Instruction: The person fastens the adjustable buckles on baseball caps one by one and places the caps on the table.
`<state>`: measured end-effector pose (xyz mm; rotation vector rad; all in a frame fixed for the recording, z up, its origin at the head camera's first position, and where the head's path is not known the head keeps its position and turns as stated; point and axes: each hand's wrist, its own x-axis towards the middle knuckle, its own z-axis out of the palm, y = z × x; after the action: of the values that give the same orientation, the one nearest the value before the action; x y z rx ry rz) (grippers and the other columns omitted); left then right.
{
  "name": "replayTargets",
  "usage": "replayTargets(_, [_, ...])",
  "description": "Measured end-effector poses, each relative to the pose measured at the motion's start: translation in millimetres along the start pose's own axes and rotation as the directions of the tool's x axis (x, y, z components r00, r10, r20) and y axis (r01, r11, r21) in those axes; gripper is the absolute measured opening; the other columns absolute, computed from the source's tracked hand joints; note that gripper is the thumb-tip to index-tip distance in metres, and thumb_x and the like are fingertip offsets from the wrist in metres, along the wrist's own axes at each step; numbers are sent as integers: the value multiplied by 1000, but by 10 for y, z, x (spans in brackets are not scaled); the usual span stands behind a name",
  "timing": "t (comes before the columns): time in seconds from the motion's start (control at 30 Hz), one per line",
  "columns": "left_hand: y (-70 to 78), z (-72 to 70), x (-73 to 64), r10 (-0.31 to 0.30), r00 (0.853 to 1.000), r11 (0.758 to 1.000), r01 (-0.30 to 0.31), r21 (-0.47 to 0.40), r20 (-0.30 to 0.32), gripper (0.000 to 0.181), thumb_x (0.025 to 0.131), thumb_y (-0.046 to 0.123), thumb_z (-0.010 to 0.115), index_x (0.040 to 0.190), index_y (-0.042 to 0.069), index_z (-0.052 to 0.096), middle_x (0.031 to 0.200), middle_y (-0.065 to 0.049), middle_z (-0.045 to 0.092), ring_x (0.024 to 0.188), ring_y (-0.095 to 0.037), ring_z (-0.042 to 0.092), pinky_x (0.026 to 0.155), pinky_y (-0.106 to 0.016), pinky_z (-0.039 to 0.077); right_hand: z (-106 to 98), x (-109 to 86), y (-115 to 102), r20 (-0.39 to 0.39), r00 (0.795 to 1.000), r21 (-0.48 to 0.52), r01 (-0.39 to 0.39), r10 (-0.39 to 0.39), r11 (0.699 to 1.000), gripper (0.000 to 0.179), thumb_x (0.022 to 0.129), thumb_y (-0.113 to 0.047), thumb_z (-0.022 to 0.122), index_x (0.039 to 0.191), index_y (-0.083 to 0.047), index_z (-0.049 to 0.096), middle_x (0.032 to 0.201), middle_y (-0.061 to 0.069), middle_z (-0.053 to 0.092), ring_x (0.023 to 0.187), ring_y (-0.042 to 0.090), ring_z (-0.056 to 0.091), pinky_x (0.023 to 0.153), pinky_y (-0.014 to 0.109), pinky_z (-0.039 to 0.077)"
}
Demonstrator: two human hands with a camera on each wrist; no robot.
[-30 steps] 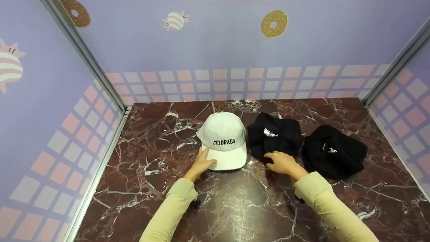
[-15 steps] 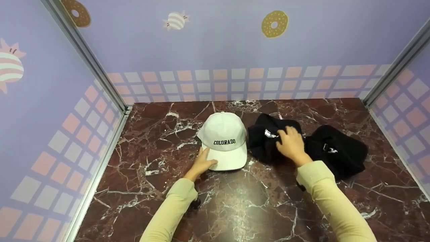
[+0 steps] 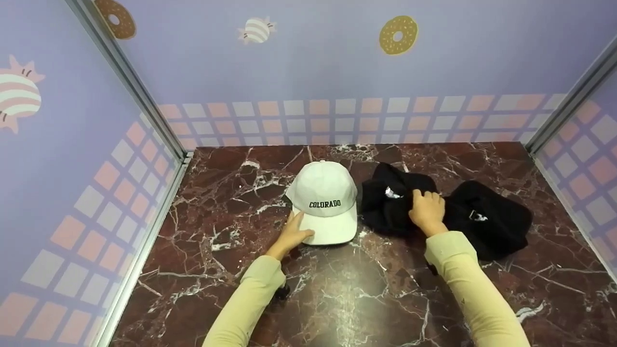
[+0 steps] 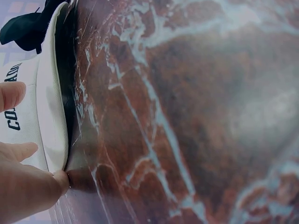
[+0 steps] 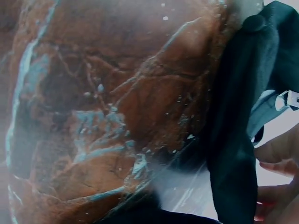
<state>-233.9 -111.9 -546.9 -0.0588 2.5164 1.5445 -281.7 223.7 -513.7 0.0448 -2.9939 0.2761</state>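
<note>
A white baseball cap (image 3: 325,190) lettered COLORADO lies brim toward me on the marble-patterned table. My left hand (image 3: 292,231) holds the left edge of its brim; in the left wrist view a fingertip (image 4: 60,181) meets the brim's edge. Right of it lies a slumped black cap (image 3: 385,212) with a shiny metallic patch. My right hand (image 3: 427,209) grips that cap's right side with curled fingers. In the right wrist view, dark cloth (image 5: 233,126) with a top button and a metal buckle (image 5: 287,100) stands beside the fingers. A second black cap (image 3: 496,221) lies against the hand's right.
A lilac panel (image 3: 328,62) with candy and donut pictures closes off the back. Similar side panels (image 3: 67,144) stand left and right, joined by metal rails (image 3: 135,96). The dark red table (image 3: 366,294) reflects light in front of the caps.
My right hand has moved from the middle black cap's front edge up and rightward, and its fingers now curl into the cap's right side. The left hand stays on the white cap.
</note>
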Motion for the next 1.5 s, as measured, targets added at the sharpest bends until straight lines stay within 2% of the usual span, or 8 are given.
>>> replayTargets(0.33, [-10,6,9,-10,1000,1000,10,13,8,75,70,10,62,135,-2,28,144,-28,2,134,-39,3,107,-50,6,82,-16,67,-108,994,-56,-36,30,998,38,65,-8,67,95,3,47,95,31,51,93,45,42,75,54,33])
replayTargets(0.43, [-108,20,80,8,1000,1000,-8,-5,3,76,69,13,64,135,0,29,145,-26,3,134,-37,2,108,-49,5,87,-15,74,-143,989,-37,-29,24,999,39,64,-6,67,96,3,48,93,31,51,90,45,43,73,54,34])
replayTargets(0.57, [-388,79,254,99,995,995,-99,-25,-14,77,69,21,66,135,2,32,146,-24,5,136,-32,-2,109,-44,3,78,10,83,-152,988,46,-14,21,999,48,63,-3,63,108,2,48,95,31,54,89,47,46,74,55,36])
replayTargets(0.67, [-308,63,205,84,996,996,-84,4,-10,74,71,18,63,134,-2,31,145,-26,7,135,-34,-1,109,-44,4,49,36,83,-165,986,124,0,21,992,48,64,-2,57,111,2,51,95,29,58,86,47,49,75,55,36])
replayTargets(0.77, [-72,7,46,27,1000,999,-27,19,-2,71,71,10,61,133,-6,31,143,-29,9,134,-38,4,108,-48,7,17,56,81,-210,977,199,10,33,980,41,64,-2,53,105,2,56,92,27,61,82,46,52,75,54,36])
replayTargets(0.93, [-38,-7,11,18,1000,1000,-18,7,-2,70,71,11,61,132,-5,32,144,-28,9,134,-37,6,108,-47,8,-63,63,74,-236,967,341,-14,100,940,38,65,-3,50,101,1,60,91,27,62,79,45,54,78,51,36])
replayTargets(1.2, [-24,-5,3,13,1000,1000,-13,-4,-12,65,71,12,61,129,-6,37,143,-29,9,133,-39,7,108,-48,8,-193,59,59,-213,949,548,-82,233,832,24,69,-1,45,79,-1,67,84,19,66,78,38,58,73,45,43])
replayTargets(1.5, [-31,-4,8,2,1000,1000,-2,16,-25,61,72,12,61,126,-6,40,143,-29,12,133,-39,10,108,-48,10,-300,37,28,-218,948,669,-28,232,743,21,67,3,43,62,1,63,65,7,61,63,17,51,59,20,37])
